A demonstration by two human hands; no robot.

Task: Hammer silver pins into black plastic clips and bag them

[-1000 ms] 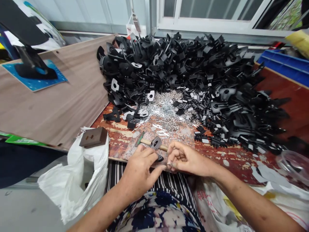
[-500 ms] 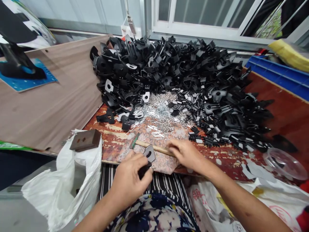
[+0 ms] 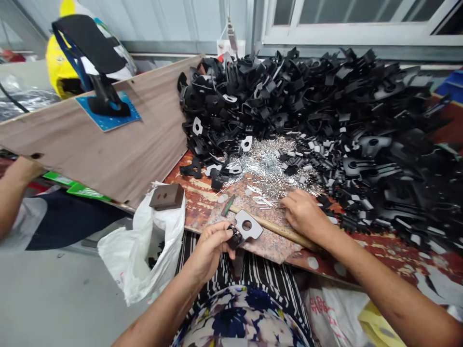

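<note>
My left hand [image 3: 214, 245] grips a black plastic part by its hinge-like end. Its flat grey plate [image 3: 257, 230] with a round hole points away from the fingers. My right hand [image 3: 304, 214] is at the near edge of a heap of thin metal pins [image 3: 269, 154], fingertips pinched together; whatever they hold is hidden. Between my hands, a hammer [image 3: 269, 224] with a green and dark head and a wooden handle lies on a speckled stone slab [image 3: 269, 251]. The handle passes close to my right hand and wrist.
Black plastic parts [image 3: 235, 101] are piled high across the back. Small black pieces [image 3: 325, 164] lie right of the pins. A brown block [image 3: 167, 196] rests over a white sack [image 3: 141, 260]. A wooden board [image 3: 152, 115] borders the left; another person's arm [image 3: 16, 188] shows beyond.
My right hand has left the hammer handle and moved to the pins. My left hand now shows the part's plate more fully, turned rightward. The view has swung left.
</note>
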